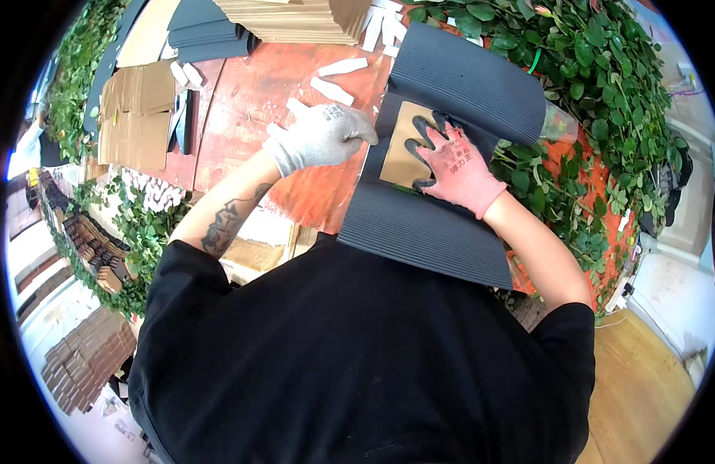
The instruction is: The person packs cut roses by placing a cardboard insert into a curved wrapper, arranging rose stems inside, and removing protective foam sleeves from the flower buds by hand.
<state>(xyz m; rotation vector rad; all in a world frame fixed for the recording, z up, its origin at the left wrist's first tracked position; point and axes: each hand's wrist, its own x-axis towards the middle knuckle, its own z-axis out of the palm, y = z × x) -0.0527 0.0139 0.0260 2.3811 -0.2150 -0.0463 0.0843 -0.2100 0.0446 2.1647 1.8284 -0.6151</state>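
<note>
My right hand, in a pink glove with dark fingertips, lies with fingers spread on a brown cardboard piece. That piece rests on a black corrugated sheet, whose ribbed flaps extend above and below it. To the left, my left hand wears a grey-white glove, its fingers curled together beside the sheet's left edge. Whatever those fingers may hold is hidden. White paper strips lie on the red table just above my left hand.
Leafy green stems cover the right side. Stacked brown cardboard stands at the top, with folded black sheets beside it. Further left are brown cardboard pieces and a black-handled tool. White-pink flowers are below them.
</note>
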